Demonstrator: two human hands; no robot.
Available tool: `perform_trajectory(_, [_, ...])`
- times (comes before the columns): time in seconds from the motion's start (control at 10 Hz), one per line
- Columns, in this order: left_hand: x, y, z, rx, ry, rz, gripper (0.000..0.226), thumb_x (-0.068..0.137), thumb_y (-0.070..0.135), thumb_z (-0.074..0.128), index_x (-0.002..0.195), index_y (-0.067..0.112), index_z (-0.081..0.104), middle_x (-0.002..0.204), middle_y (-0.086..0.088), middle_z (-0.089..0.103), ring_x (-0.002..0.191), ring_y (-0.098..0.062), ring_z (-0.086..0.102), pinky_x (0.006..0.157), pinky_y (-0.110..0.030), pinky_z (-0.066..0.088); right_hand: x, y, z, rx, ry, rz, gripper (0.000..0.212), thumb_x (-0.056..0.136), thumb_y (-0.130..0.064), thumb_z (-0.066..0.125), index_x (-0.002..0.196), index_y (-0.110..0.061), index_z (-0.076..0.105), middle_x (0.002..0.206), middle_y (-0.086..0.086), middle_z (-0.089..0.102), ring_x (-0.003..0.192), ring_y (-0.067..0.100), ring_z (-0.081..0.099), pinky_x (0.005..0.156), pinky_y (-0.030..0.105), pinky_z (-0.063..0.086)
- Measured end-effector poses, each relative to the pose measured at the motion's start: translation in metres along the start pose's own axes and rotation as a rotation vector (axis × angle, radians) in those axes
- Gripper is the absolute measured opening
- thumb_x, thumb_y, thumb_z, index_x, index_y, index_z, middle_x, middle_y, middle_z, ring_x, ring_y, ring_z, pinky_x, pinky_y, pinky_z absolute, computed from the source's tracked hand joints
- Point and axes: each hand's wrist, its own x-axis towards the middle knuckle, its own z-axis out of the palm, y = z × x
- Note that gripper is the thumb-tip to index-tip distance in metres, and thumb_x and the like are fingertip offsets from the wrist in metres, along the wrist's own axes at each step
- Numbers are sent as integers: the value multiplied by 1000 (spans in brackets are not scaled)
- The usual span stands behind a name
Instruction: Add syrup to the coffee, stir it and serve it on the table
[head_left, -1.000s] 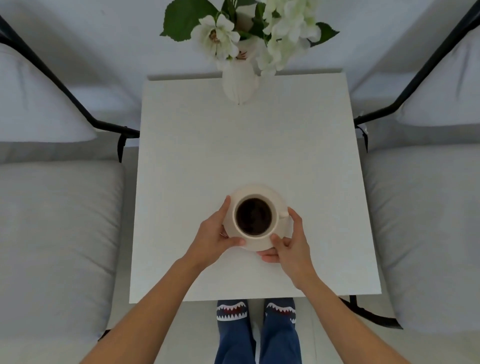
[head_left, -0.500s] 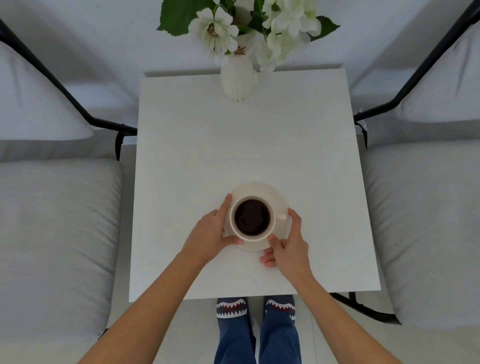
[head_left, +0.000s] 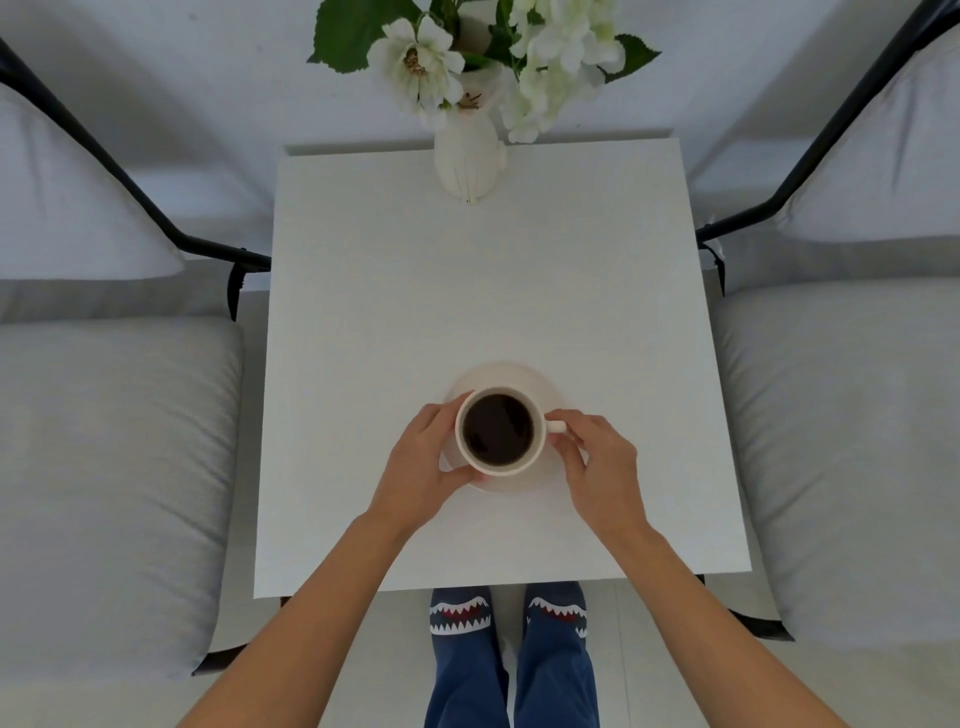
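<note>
**Coffee cup at the serving step: status and inventory**

Coffee cup (head_left: 500, 430), white and filled with dark coffee, stood on a white saucer (head_left: 540, 382) resting on the white table (head_left: 483, 291), in the near half of the tabletop and roughly centred between its side edges. The handle pointed toward the person's right.

**Hand state.** The left hand (head_left: 423, 465) was curled around the cup's left wall, thumb at the near side and fingers at the far side, in contact with the cup. The right hand (head_left: 597, 467) had its fingertips pinched on the handle. Both hands were therefore closed on the cup; neither was open.

**Step in hand.** Judged from the layout, the serving step was under way: the cup was on its saucer on the table, and no syrup container or stirrer was in view. Whether syrup had gone in could not be told from the coffee surface.

**Next move.** Any final positioning of the cup called for a level, slow motion, as the coffee stood close to the rim. Release then called for both hands to open and withdraw toward the near edge without catching the handle.

**Count.**
- Cups: one
- Saucers: one
- Tables: one
- Vases of white flowers (head_left: 470, 166): one, at the far edge
- Cushioned chairs: two, one (head_left: 104, 467) on the left and one (head_left: 857, 457) on the right
</note>
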Motion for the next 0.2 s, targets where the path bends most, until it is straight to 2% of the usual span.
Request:
perform_trajectory(0.1, [1, 1, 3, 20, -15, -20, 82, 82, 23, 88, 152, 28, 45, 138, -3, 55, 126, -17, 52, 104, -27, 41, 1, 0, -2, 34, -27, 41, 24, 97, -5, 60, 117, -12, 71, 99, 8, 72, 85, 12, 60, 78, 2, 40])
perform_trajectory(0.2, [-1, 3, 1, 1, -6, -51, 89, 83, 20, 87, 157, 25, 39, 137, 0, 49, 122, -14, 50, 102, -24, 39, 2, -8, -13, 75, -77, 89, 36, 97, -2, 59, 131, -13, 60, 106, 10, 71, 95, 19, 65, 88, 28, 52])
